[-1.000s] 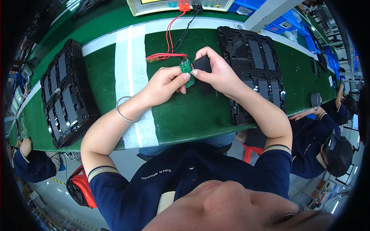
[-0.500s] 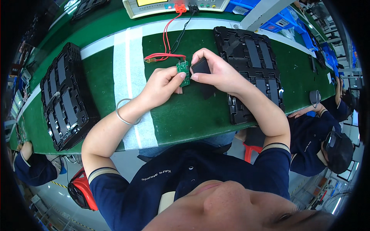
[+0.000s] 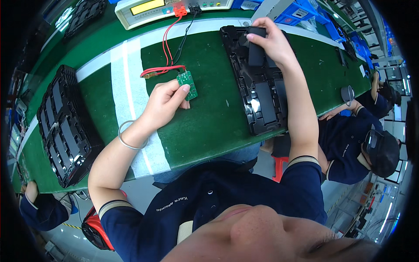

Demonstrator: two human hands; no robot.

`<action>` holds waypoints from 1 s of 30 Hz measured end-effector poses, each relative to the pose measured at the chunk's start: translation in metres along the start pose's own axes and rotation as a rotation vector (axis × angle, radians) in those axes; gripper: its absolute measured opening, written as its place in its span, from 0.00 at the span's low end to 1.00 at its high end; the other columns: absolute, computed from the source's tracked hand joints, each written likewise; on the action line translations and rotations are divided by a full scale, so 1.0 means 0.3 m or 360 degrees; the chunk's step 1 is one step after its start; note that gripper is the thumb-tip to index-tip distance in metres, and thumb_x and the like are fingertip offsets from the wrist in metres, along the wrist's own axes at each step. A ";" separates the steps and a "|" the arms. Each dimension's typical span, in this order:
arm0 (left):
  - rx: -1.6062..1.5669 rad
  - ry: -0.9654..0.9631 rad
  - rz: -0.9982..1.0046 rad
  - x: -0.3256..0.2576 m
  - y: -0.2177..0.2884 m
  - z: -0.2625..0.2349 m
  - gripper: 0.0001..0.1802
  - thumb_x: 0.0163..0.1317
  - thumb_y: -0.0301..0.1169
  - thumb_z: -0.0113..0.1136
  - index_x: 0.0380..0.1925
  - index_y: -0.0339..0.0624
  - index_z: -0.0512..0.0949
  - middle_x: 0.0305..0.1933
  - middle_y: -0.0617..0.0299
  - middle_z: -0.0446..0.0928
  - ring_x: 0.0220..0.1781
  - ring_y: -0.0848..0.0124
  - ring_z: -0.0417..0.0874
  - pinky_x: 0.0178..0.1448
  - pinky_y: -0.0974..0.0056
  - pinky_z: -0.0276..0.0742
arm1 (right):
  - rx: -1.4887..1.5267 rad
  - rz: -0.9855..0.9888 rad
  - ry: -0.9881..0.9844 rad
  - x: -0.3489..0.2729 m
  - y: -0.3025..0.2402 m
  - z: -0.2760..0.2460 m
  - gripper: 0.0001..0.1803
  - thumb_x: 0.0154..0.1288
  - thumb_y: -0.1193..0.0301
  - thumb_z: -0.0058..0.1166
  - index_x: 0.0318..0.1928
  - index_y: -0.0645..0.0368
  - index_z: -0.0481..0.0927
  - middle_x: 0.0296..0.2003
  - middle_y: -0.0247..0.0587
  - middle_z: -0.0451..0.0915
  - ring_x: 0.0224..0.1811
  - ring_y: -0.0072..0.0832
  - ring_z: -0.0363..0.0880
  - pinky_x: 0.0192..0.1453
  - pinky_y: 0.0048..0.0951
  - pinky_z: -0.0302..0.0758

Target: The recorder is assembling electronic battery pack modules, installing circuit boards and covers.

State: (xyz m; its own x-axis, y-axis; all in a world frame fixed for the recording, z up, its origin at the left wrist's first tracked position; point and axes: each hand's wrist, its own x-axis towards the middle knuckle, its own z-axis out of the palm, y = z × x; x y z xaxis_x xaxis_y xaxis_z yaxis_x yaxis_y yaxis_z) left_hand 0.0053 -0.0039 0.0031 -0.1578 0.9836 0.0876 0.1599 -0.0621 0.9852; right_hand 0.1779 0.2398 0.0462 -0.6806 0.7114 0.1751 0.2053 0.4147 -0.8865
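My left hand (image 3: pixel 168 102) pinches a small green circuit board (image 3: pixel 188 81) between thumb and fingers, just above the green table. Red and black wires (image 3: pixel 163 68) run from the far end of the board. Over the far part of a black moulded tray (image 3: pixel 249 94) on the right, my right hand (image 3: pixel 273 43) grips a flat black rectangular block (image 3: pixel 256 54) by its upper end. Other dark flat pieces (image 3: pixel 264 100) lie in the tray's slots. Whether the held block touches the tray I cannot tell.
A bench tester (image 3: pixel 148 11) with a yellow display stands at the back, wires plugged into it. Stacked black trays (image 3: pixel 65 126) sit at the left, beside a pale strip (image 3: pixel 131 87) across the table. Blue bins (image 3: pixel 301 13) are at the back right. Another person (image 3: pixel 358 144) works farther right.
My right hand has carried the black block away from the circuit board, right and farther back, over the tray. My left hand still holds the board. The whole view has shifted somewhat.
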 end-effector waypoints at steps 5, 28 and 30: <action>-0.0014 -0.0013 0.0009 -0.003 0.011 -0.001 0.14 0.63 0.32 0.45 0.21 0.34 0.69 0.14 0.64 0.70 0.19 0.76 0.74 0.25 0.71 0.68 | -0.1202 -0.0346 0.0020 -0.012 0.023 0.004 0.17 0.50 0.66 0.59 0.42 0.54 0.74 0.46 0.37 0.69 0.47 0.31 0.67 0.49 0.30 0.67; 0.0047 -0.0043 0.0033 0.007 0.014 0.003 0.14 0.63 0.31 0.45 0.20 0.33 0.70 0.14 0.62 0.70 0.18 0.74 0.74 0.25 0.71 0.68 | 0.1951 -0.0125 -0.0797 -0.133 -0.160 0.100 0.03 0.57 0.73 0.46 0.32 0.54 0.67 0.30 0.35 0.67 0.34 0.25 0.61 0.40 0.26 0.60; 0.0051 -0.0044 0.0035 0.006 0.014 0.001 0.14 0.63 0.31 0.45 0.20 0.33 0.70 0.14 0.62 0.70 0.18 0.74 0.74 0.25 0.71 0.68 | 0.1959 -0.0090 -0.0809 -0.130 -0.162 0.101 0.03 0.56 0.73 0.46 0.32 0.55 0.67 0.30 0.35 0.67 0.35 0.25 0.62 0.40 0.26 0.61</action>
State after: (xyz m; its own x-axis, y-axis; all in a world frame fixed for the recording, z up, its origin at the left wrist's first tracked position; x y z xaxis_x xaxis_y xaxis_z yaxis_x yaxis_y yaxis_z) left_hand 0.0060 -0.0022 0.0073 -0.1272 0.9863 0.1047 0.1941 -0.0787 0.9778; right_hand 0.1732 0.1748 0.0694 -0.9073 0.3093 0.2848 -0.4136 -0.5346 -0.7370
